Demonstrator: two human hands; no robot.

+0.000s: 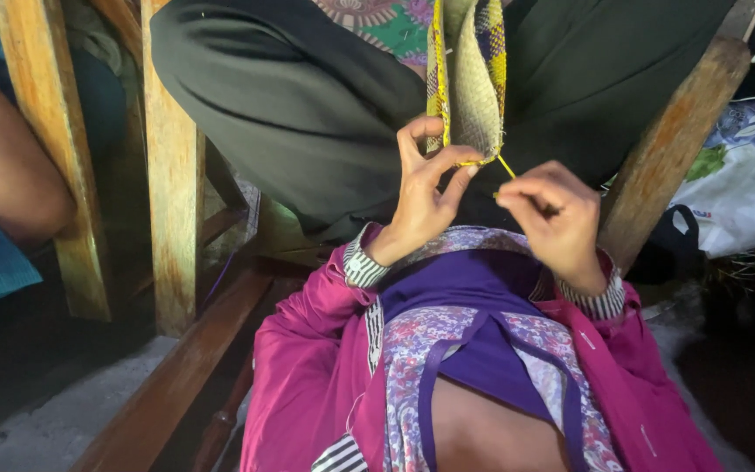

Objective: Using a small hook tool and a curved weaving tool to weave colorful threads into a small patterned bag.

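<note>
Near the top centre of the frame hangs a woven piece [469,79], a folded mat-like strip of pale straw weave with yellow and dark purple checks along its edges. It lies against dark green cloth [308,96] that fills the upper middle of the frame.

The left hand [421,197] sits just below the woven piece, palm toward the camera, its thumb and fingers closed on the lower edge of the weave. The right hand [552,218] is just to the right and a little lower, its fingertips pinched together on a thin yellow strand [506,166] that runs up and left to the bottom corner of the woven piece.

Both wrists come out of magenta sleeves [308,350] with black-and-white striped cuffs, over a purple and floral garment in the lower centre.

Wooden posts [172,201] stand at the left, another slants at the upper right, and a white plastic bag [736,183] with a floral print lies at the right edge. Another person's bare arm [2,166] shows at the far left.
</note>
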